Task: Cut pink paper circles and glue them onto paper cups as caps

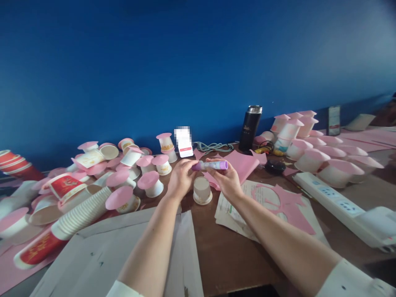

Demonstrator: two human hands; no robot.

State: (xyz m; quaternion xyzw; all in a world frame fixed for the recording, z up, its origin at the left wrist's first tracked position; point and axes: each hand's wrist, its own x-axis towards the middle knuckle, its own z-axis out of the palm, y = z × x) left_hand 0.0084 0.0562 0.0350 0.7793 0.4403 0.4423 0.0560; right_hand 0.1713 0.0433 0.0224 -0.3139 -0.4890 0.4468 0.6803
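Observation:
Both hands grip a purple glue stick (213, 165) held level above the table. My left hand (182, 177) pinches its darker purple end, and my right hand (227, 177) is closed round the lighter tube. Whether the cap is on or off, I cannot tell. Just below the hands, a plain paper cup (202, 190) stands upside down, touched by neither hand. Pink paper (238, 163) lies behind my right hand. To the left, several cups carry pink paper discs, such as the one with a pink disc (149, 180) on its base.
A stack of nested cups (80, 212) lies at left beside grey cardboard (105, 251). A lit phone (184, 142) and a black bottle (250, 128) stand by the blue wall. Pink paper scraps (291, 206), a white power strip (331, 202) and more pink-topped cups (312, 160) sit at right.

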